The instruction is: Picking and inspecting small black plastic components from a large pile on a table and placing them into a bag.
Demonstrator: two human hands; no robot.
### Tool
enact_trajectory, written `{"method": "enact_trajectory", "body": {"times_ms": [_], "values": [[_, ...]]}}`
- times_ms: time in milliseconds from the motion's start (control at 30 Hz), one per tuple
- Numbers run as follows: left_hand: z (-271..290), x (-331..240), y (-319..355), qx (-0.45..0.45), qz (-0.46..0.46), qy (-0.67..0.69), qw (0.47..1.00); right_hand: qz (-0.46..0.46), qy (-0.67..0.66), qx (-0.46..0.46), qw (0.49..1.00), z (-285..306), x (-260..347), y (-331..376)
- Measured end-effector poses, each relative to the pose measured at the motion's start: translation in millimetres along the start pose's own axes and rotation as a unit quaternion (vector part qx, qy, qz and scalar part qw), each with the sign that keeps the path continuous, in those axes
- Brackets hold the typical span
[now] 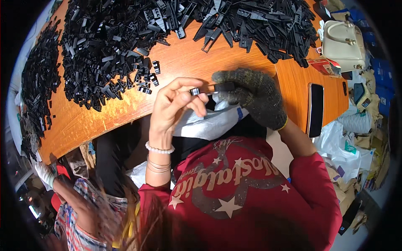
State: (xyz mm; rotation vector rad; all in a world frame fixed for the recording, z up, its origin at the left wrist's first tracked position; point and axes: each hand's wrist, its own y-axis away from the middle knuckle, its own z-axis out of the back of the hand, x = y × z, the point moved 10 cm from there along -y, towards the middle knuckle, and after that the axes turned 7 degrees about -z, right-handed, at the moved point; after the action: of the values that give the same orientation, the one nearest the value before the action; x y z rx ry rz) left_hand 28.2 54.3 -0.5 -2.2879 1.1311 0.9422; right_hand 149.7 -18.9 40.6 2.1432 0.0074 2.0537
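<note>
My left hand [171, 102], bare with a beaded bracelet, pinches a small shiny black plastic clip [195, 91] between thumb and fingers. Close beside it, my right hand [261, 100] wears a dark knitted glove and grips a black plastic piece [225, 86] whose end points toward the clip. Whether the two parts touch, I cannot tell. Both hands are held over the table's near edge, above a white plastic bag [205, 126] in my lap. Several loose clips [144, 89] lie on the wood left of my left hand.
On the wooden table [167, 58] are a large heap of small black parts [100, 50], a heap of long black pieces [259, 25] and a narrow pile [39, 79] far left. A phone [315, 109] and a cream handbag [343, 46] are right. Another person's gloved hand [45, 173] shows lower left.
</note>
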Motion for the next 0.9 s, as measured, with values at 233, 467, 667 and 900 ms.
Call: {"method": "enact_trajectory", "body": {"times_ms": [233, 467, 667, 900], "values": [[-9, 26, 7, -0.027, 0.063, 0.082, 0.994, 0.042, 0.135, -0.001, 0.990, -1, 1, 10], [-10, 28, 7, -0.073, 0.106, -0.039, 0.991, 0.100, 0.227, -0.056, 0.967, 5, 10, 30], [-1, 8, -6, -0.105, 0.094, -0.411, 0.901, 0.050, 0.320, 0.006, 0.946, 8, -11, 28], [-21, -30, -65, -0.132, -0.164, -0.747, 0.630, 0.163, 0.534, 0.056, 0.828, -17, -19, 46]]}}
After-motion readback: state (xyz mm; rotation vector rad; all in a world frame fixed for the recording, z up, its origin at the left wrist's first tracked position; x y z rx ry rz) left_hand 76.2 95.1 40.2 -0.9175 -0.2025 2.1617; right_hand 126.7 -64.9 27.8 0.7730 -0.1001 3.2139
